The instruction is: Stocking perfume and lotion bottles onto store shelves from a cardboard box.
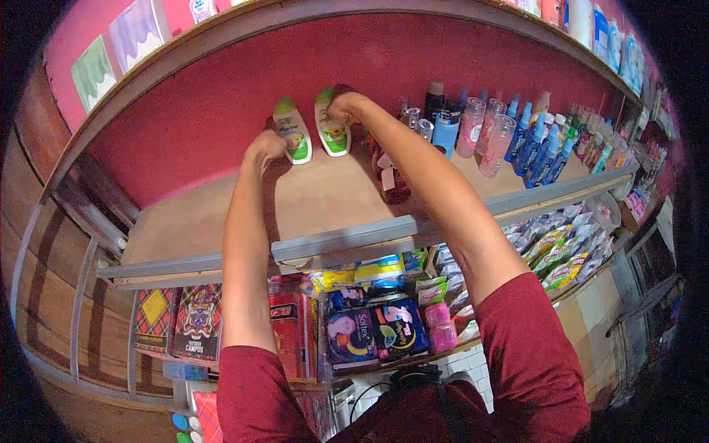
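Two white bottles with green caps and green lower ends stand upright, a small gap apart, on the wooden shelf [196, 218] close to the pink back wall. My left hand [266, 147] grips the left bottle [294, 135] at its left side, some fingers hidden behind it. Around the upper right side of the right bottle [334, 135] my right hand [346, 108] is closed, its fingertips partly out of sight. Both arms reach forward over the shelf's grey front edge.
Right of my right forearm stand pink clear-capped bottles [496, 145], blue spray bottles [545, 156] and more small bottles. Dark red bottles [389, 177] are partly behind that forearm. Below lie sanitary pad packs [399, 328] and plaid boxes [197, 321]. An upper shelf [244, 40] curves overhead.
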The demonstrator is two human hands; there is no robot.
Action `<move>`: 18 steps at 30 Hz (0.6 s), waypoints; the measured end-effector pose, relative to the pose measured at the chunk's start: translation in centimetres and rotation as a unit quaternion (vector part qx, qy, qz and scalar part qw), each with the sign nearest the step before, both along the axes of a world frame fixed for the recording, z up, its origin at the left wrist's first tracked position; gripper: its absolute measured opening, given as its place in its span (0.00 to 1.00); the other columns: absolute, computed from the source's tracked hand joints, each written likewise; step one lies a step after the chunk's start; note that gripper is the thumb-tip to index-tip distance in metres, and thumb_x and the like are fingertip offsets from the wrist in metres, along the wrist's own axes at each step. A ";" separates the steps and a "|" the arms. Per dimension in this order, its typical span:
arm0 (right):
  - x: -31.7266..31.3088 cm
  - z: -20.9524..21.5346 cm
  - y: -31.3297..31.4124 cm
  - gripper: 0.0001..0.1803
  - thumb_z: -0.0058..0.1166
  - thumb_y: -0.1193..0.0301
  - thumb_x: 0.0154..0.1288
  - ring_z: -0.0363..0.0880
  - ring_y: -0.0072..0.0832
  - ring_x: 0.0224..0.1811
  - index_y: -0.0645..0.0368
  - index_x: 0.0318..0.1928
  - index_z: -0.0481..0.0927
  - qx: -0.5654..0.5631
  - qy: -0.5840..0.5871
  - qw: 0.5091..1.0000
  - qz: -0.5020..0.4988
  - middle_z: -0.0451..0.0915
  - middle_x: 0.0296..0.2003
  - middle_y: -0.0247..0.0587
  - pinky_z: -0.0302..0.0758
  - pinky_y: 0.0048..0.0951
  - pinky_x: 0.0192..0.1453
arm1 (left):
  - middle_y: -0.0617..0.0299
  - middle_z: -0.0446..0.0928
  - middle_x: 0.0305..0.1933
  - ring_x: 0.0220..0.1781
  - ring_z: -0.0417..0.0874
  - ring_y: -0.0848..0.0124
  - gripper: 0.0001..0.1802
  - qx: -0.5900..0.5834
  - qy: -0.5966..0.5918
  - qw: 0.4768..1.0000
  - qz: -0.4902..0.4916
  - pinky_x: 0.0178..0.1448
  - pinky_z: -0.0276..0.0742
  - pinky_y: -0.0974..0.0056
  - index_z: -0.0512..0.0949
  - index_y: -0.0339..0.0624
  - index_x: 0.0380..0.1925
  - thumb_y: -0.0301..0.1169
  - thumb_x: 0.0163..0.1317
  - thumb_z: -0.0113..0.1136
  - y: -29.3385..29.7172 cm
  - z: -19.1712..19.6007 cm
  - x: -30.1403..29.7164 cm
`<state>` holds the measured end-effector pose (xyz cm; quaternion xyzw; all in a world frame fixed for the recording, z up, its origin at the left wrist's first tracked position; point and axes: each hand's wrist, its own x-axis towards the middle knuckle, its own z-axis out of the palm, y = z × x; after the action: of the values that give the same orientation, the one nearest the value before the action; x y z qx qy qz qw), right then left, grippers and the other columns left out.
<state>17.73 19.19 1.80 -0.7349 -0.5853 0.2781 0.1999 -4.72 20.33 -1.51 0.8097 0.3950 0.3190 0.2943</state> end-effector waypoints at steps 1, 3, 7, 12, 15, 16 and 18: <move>0.0 0.1 0.0 0.19 0.50 0.73 0.52 0.74 0.36 0.50 0.65 0.46 0.79 0.005 -0.058 0.998 0.014 0.77 0.48 0.52 0.71 0.34 0.49 | 0.58 0.80 0.31 0.32 0.79 0.67 0.21 0.024 -0.028 0.999 -0.013 0.35 0.72 0.60 0.81 0.34 0.31 0.44 0.49 0.70 -0.1 0.1 0.0; 0.0 -0.3 0.3 0.19 0.51 0.71 0.53 0.74 0.36 0.49 0.65 0.47 0.78 0.010 -0.115 0.993 0.028 0.77 0.48 0.51 0.71 0.33 0.50 | 0.57 0.81 0.36 0.35 0.79 0.66 0.20 -0.019 0.109 0.993 0.044 0.40 0.74 0.60 0.81 0.36 0.37 0.40 0.50 0.69 -0.3 0.7 -0.2; 0.2 -0.9 1.0 0.26 0.57 0.63 0.55 0.74 0.36 0.50 0.65 0.52 0.75 0.070 0.017 0.997 0.009 0.76 0.50 0.49 0.71 0.36 0.53 | 0.56 0.81 0.39 0.37 0.80 0.66 0.20 -0.071 0.064 0.994 0.047 0.42 0.74 0.60 0.80 0.36 0.39 0.38 0.51 0.69 -0.3 0.9 0.1; -0.7 0.0 -1.0 0.27 0.58 0.59 0.56 0.75 0.37 0.51 0.65 0.52 0.75 0.094 -0.012 0.995 -0.017 0.76 0.51 0.49 0.70 0.36 0.55 | 0.51 0.81 0.37 0.37 0.80 0.66 0.23 -0.041 0.012 0.998 0.053 0.42 0.73 0.58 0.80 0.31 0.38 0.40 0.49 0.70 1.2 -0.4 0.4; -1.5 0.6 -2.4 0.25 0.59 0.58 0.55 0.76 0.36 0.49 0.64 0.48 0.79 0.082 -0.103 0.990 -0.041 0.78 0.48 0.50 0.71 0.35 0.53 | 0.55 0.81 0.38 0.38 0.80 0.65 0.20 -0.024 0.103 0.990 0.095 0.41 0.74 0.59 0.80 0.34 0.39 0.36 0.51 0.69 1.6 0.0 0.6; -1.7 0.6 -2.7 0.24 0.58 0.59 0.55 0.76 0.36 0.47 0.64 0.46 0.80 0.116 -0.116 0.986 -0.037 0.78 0.46 0.50 0.72 0.36 0.51 | 0.55 0.81 0.38 0.38 0.80 0.65 0.20 -0.018 0.100 0.991 0.093 0.41 0.74 0.59 0.80 0.34 0.39 0.36 0.51 0.69 1.3 0.1 0.6; -2.0 0.8 -3.0 0.23 0.58 0.59 0.54 0.76 0.36 0.46 0.64 0.44 0.81 0.151 -0.129 0.980 -0.034 0.79 0.45 0.51 0.72 0.36 0.49 | 0.51 0.81 0.38 0.39 0.80 0.66 0.21 -0.059 0.026 0.995 0.071 0.44 0.73 0.60 0.80 0.33 0.39 0.37 0.48 0.71 0.2 0.3 0.4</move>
<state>15.74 16.18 2.57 -0.7456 -0.6161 0.0824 0.2402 -4.28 20.58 -1.23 0.7687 0.4772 0.2944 0.3077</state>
